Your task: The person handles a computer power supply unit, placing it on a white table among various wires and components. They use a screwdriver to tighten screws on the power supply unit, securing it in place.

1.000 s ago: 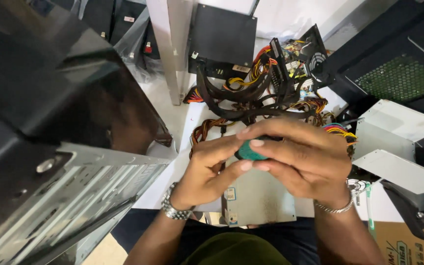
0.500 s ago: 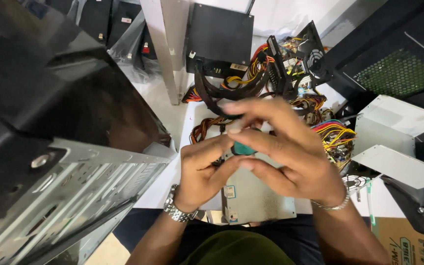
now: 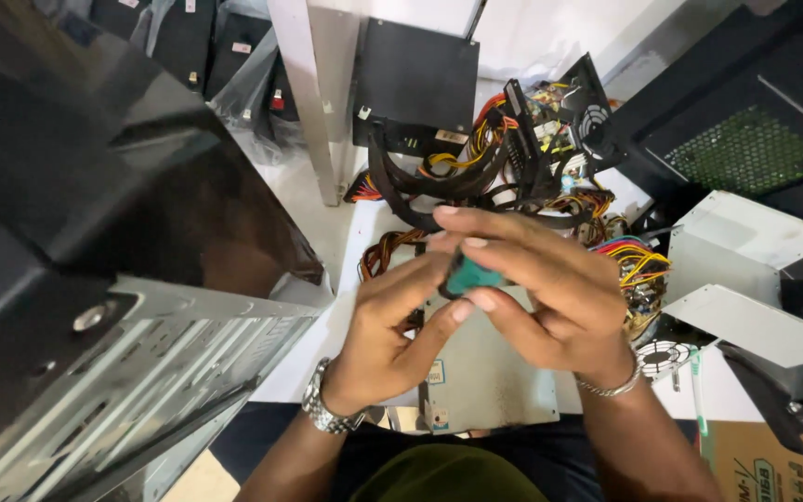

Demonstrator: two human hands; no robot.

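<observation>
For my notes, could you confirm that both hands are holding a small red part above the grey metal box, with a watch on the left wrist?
Not quite: the small part is teal green, not red, as the head view shows. Both hands, left and right, do hold it above the grey metal box, and the watch is on the left wrist.

Small object between the hands: showing teal green with a black end.
Flat metal box under the hands: showing dull grey, carrying a small blue-and-white label.
Cable bundle: running black, with yellow, orange and red strands.
Loose wires at the right: showing yellow, red, blue and purple.
Desk: showing white.
Computer case at the left: showing glossy black above, bare silver metal below.
Mesh panel: showing green behind a black perforated pattern.
Wristwatch: showing silver.
Bracelet: showing silver.
Cardboard box: showing brown with green print.
</observation>
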